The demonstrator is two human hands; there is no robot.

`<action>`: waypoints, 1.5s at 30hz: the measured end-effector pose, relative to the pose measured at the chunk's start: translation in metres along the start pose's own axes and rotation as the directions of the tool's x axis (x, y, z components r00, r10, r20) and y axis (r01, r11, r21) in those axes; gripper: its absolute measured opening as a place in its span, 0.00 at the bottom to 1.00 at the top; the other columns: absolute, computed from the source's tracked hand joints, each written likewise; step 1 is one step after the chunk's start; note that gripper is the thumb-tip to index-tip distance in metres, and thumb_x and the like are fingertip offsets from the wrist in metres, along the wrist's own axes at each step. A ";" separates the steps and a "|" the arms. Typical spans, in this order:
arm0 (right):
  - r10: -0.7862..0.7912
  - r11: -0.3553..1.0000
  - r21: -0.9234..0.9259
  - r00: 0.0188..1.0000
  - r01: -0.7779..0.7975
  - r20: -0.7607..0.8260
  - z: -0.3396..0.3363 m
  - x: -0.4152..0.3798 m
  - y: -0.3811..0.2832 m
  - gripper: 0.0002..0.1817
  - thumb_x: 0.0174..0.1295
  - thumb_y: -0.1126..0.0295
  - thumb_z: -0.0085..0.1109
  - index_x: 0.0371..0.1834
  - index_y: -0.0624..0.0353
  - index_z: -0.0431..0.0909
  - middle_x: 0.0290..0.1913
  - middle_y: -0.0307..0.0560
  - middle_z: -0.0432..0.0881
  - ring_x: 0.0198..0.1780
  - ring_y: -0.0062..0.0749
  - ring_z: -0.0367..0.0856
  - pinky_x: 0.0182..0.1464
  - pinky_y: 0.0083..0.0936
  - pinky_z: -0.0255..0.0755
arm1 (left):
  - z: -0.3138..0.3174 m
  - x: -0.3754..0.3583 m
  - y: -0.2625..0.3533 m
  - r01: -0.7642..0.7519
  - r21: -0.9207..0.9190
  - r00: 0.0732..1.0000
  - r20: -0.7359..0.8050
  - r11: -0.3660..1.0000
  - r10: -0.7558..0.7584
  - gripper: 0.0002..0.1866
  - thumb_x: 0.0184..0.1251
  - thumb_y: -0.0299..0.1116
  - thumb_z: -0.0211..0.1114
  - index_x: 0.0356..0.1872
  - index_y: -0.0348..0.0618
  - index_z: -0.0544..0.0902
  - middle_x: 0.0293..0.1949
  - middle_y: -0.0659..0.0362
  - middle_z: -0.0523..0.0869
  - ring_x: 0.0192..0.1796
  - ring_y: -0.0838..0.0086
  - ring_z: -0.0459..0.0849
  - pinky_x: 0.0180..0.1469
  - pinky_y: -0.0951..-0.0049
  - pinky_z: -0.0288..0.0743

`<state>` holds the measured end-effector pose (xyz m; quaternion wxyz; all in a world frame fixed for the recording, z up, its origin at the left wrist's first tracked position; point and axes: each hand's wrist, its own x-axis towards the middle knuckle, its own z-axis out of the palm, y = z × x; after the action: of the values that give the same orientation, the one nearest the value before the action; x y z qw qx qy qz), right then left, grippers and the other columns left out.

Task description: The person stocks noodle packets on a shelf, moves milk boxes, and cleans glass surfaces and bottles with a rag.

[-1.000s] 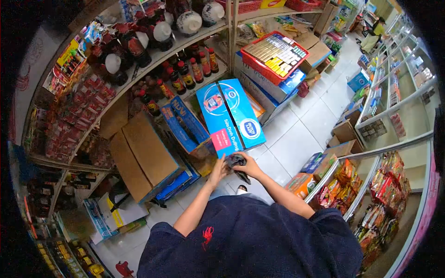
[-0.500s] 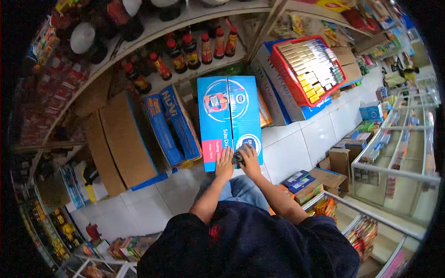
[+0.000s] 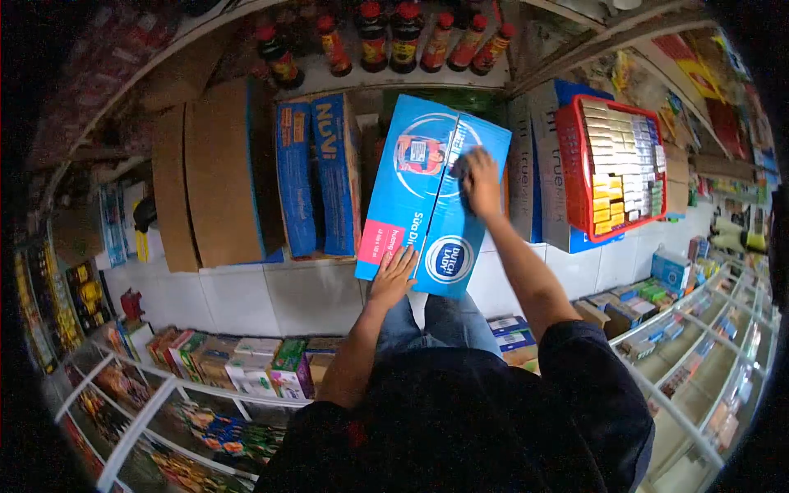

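Observation:
A blue Dutch Lady milk carton (image 3: pixel 403 205) with a pink corner patch lies in front of me, its top flaps meeting along a lengthwise seam. My left hand (image 3: pixel 394 278) rests flat on the near left part of its top, fingers stretched out. Farther up, beside the seam, my right hand (image 3: pixel 482 182) presses a dark crumpled cloth (image 3: pixel 462 168) against the carton's top. The fingers bend over the cloth and partly hide it.
To the left stand a NuVi carton (image 3: pixel 333 172) and a brown cardboard box (image 3: pixel 226 172). A red basket (image 3: pixel 567 164) of small packs sits on cartons at right. Sauce bottles (image 3: pixel 374 41) line the shelf behind. Glass display cases (image 3: pixel 140 427) stand nearby.
My right hand has slid away from me along the carton with the cloth. The carton now lies at a slant in view, and my left hand stays on its near end.

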<state>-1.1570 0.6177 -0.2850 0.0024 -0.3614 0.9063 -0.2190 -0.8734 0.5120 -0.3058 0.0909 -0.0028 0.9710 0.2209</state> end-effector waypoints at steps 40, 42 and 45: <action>-0.552 0.674 0.561 0.832 0.481 -0.050 -0.003 -0.139 -0.064 0.07 0.45 0.71 0.52 0.29 0.56 0.74 0.35 0.46 0.75 0.40 0.42 0.74 0.42 0.35 0.68 | 0.024 -0.006 0.007 0.478 -0.092 0.875 0.138 0.873 -0.464 0.55 0.44 0.54 0.64 0.68 0.44 0.39 0.69 0.50 0.39 0.71 0.57 0.35 0.65 0.46 0.25; -0.715 0.459 0.831 0.686 0.314 0.136 0.001 -0.096 -0.039 0.06 0.44 0.71 0.52 0.27 0.57 0.74 0.35 0.46 0.76 0.40 0.41 0.74 0.43 0.35 0.68 | 0.021 -0.007 0.005 0.477 -0.080 0.873 0.157 0.875 -0.462 0.55 0.45 0.55 0.63 0.68 0.44 0.39 0.69 0.50 0.39 0.71 0.57 0.35 0.65 0.46 0.24; -0.480 0.729 0.563 0.877 0.389 0.014 -0.003 0.000 0.022 0.06 0.43 0.76 0.51 0.26 0.57 0.75 0.33 0.48 0.76 0.40 0.43 0.74 0.43 0.36 0.66 | 0.026 -0.009 0.005 0.472 -0.121 0.879 0.134 0.873 -0.457 0.54 0.47 0.60 0.60 0.68 0.43 0.40 0.69 0.50 0.39 0.71 0.56 0.35 0.64 0.45 0.24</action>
<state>-1.1714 0.6329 -0.2909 0.1255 -0.5640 0.6925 -0.4319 -0.8602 0.5271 -0.3254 0.1899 -0.2316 0.9166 0.2648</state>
